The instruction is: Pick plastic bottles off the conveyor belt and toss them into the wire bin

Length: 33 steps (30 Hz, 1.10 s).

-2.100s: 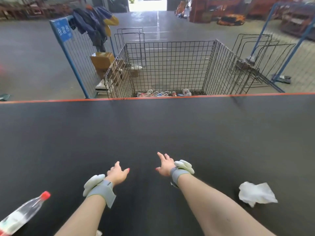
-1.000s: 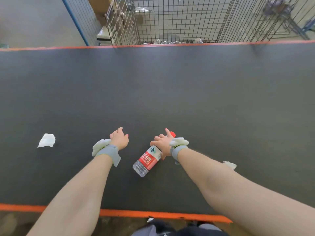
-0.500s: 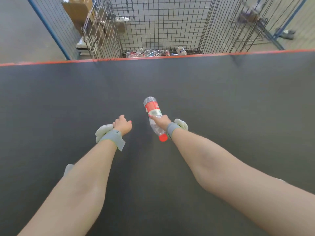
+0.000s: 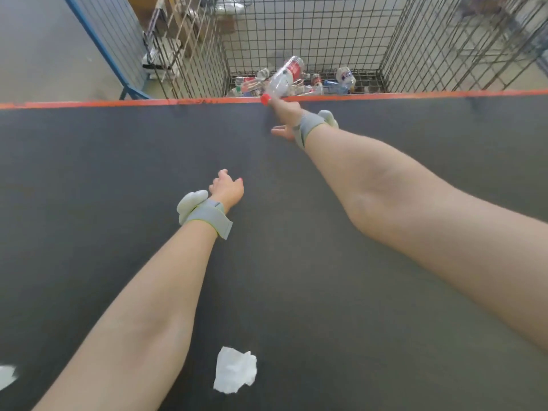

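Note:
A clear plastic bottle [image 4: 284,77] with a red label and red cap is in the air over the belt's far orange edge, tilted cap-down above the wire bin [image 4: 394,46]. My right hand [image 4: 284,115] is stretched out just behind it, fingers spread, with the fingertips right at the cap. My left hand [image 4: 226,188] hovers over the middle of the black conveyor belt [image 4: 89,179], loosely curled and holding nothing. Several bottles [image 4: 344,77] lie on the bin's floor.
A crumpled white paper [image 4: 234,369] lies on the belt near me, and another scrap [image 4: 6,376] sits at the left edge. A blue-framed mesh panel [image 4: 103,40] stands left of the bin, and more wire racks [image 4: 504,40] stand to its right.
My right hand picked the bottle off the belt, swung it forward to the far edge and opened. The bottle now flies towards the bin. My left hand stayed low.

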### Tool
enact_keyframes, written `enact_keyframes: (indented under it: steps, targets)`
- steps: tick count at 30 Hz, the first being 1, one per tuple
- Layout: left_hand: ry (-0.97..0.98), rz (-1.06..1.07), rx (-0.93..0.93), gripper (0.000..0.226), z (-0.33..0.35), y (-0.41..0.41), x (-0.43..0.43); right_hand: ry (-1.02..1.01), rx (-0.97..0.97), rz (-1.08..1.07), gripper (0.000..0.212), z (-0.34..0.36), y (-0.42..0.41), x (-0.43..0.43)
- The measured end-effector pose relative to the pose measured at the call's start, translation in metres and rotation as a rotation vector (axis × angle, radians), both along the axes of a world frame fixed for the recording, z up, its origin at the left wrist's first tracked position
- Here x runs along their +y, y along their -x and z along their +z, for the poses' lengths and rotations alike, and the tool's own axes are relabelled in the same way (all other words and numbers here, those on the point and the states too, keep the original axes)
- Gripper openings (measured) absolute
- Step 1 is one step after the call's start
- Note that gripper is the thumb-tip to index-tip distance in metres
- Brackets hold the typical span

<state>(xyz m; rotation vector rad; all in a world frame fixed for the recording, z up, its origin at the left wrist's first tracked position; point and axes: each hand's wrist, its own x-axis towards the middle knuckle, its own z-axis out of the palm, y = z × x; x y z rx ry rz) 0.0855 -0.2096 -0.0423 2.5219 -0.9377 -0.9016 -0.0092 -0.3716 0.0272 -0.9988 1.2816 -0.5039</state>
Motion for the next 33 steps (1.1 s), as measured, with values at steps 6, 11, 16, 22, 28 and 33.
enact_keyframes:
  steps: [6,11,16,22,28,33]
  targets:
    - [-0.077,-0.066,-0.039,0.059,0.011,0.019,0.056,-0.045,0.233,0.165,0.069,-0.031,0.016,0.091]
    - [-0.172,-0.163,-0.108,0.065,0.013,0.040,0.128,0.104,0.503,0.415,0.078,-0.030,0.051,0.184]
    - [-0.245,-0.242,-0.171,0.069,-0.001,0.055,0.216,0.182,0.651,0.654,0.081,-0.044,0.098,0.281]
    - [-0.409,-0.294,-0.192,0.076,-0.028,0.057,0.312,0.123,0.775,0.800,0.082,-0.091,0.137,0.368]
    - [-0.585,-0.372,-0.127,0.072,-0.026,0.069,0.372,0.064,0.999,0.826,0.081,-0.116,0.168,0.407]
    - [-0.418,-0.309,-0.136,0.073,-0.018,0.069,0.370,0.132,0.862,0.812,0.089,-0.099,0.159,0.405]
